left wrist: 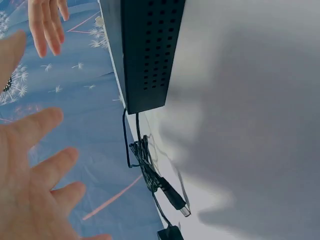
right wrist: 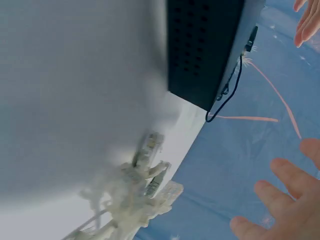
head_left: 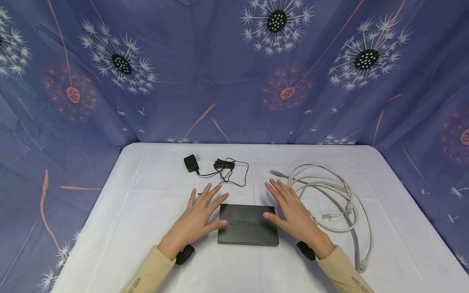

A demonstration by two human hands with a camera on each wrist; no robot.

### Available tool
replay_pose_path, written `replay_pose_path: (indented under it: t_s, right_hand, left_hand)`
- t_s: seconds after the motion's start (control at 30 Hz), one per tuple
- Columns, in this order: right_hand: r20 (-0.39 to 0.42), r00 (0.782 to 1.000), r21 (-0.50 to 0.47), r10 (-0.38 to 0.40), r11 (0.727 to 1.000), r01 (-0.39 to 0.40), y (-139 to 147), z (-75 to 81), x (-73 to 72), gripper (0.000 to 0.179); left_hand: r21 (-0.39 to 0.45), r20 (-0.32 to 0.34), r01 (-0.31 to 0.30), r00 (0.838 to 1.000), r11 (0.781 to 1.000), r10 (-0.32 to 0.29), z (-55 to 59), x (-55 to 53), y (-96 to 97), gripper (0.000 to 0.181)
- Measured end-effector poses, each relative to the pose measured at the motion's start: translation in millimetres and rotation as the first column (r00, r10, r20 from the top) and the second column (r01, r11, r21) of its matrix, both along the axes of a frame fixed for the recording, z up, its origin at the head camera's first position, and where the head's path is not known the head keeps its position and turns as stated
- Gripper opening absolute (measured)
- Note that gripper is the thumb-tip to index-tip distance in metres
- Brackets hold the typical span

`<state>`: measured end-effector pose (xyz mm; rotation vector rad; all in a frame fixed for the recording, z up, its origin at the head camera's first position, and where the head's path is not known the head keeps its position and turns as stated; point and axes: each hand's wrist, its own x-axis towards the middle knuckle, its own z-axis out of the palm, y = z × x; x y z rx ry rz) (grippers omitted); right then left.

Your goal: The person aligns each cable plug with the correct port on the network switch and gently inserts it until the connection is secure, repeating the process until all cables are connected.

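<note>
Flat black rectangular box [head_left: 248,234] between the released left hand [head_left: 194,221] and right hand [head_left: 294,215].
Both are spread, grasping nothing. The box lies at near centre on the white-covered desk [head_left: 146,187]; a black power adapter [head_left: 191,163] with bundled cord [head_left: 224,164] lies far left of it, coiled white and grey cables [head_left: 349,208] right.

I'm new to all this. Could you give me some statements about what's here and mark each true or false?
1. A dark box lies on the white table. True.
2. A black adapter lies beyond the box, to its left. True.
3. The left grip holds the adapter. False: it holds nothing, its fingers spread.
4. The barrel plug sits in the box. False: its end is free.
5. Pale cables lie near the right grip. True.
6. The backdrop is plain white. False: it is blue with dandelions.
</note>
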<state>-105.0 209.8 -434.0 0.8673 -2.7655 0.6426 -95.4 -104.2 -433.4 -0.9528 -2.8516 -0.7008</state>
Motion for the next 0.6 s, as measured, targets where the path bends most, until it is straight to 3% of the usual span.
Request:
replay_pose_path:
  t_s: [0.2, 0.43, 0.6]
  right_hand:
    - [0.051, 0.998, -0.013, 0.028, 1.000, -0.027, 7, -5.0, 7.2, 0.088]
    - [0.198, 0.973, -0.079, 0.116, 0.992, -0.103, 12, -9.4, 16.0, 0.103]
    - [0.231, 0.959, -0.083, 0.165, 0.985, -0.149, 15, -17.2, 20.6, 0.111]
  left_hand:
    - [0.000, 0.008, 0.047, 0.999, 0.999, -0.047, -4.0, 5.1, -2.9, 0.076]
    - [0.022, 0.145, 0.106, 0.984, 0.994, -0.108, -7.1, 10.4, -4.9, 0.089]
    - [0.036, 0.205, 0.129, 0.969, 0.991, -0.134, -9.2, 12.9, -5.5, 0.099]
